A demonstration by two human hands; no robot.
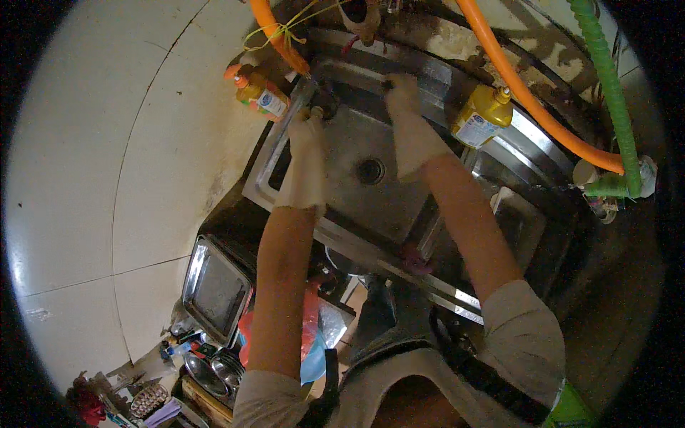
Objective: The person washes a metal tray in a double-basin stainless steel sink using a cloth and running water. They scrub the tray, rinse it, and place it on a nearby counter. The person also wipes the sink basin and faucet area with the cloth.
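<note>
A pale glove covers my left hand, which is at the left back corner of a stainless steel sink. Just beyond its fingers is a dark rounded object, too dim to name; whether I grip it is unclear. My right hand, gloved too, reaches to the sink's back wall. A small dark patch shows at its fingertips, and I cannot tell whether it is held. The round drain lies in the basin floor between my forearms. An orange hose ends near my left hand.
An orange pump bottle stands at the sink's left rim, a yellow bottle on its right back. Another orange hose and a green ribbed hose hang at right. Metal trays lean below left, by the white tiled wall.
</note>
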